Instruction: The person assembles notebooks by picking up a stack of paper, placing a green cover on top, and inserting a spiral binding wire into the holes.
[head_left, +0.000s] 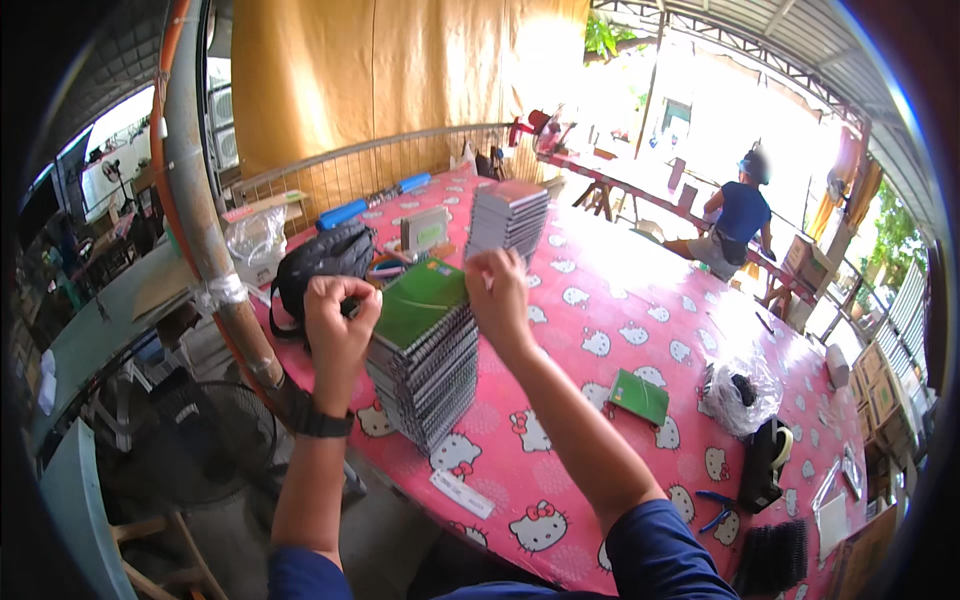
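A tall stack of spiral-bound notebooks [425, 385] stands before me on the pink table, a green-covered notebook [420, 300] on top. My left hand [340, 318], with a dark wristband, is closed in a pinch by the left edge of this top notebook. At its far right corner, my right hand [499, 295] is closed too, fingertips pressed together. What either hand pinches, if anything, is too small or hidden to make out. Behind my right hand rises a second stack of notebooks [508, 218]. A small green notebook [639, 397] lies flat to the right.
Left of the stacks sits a black bag [325, 262]. Rightward lie a clear plastic bag [742, 398], a black tape dispenser [765, 465], blue-handled pliers [716, 510] and black binding coils [772, 560]. A metal post [200, 200] stands at the left. Another person [742, 215] sits at a far table.
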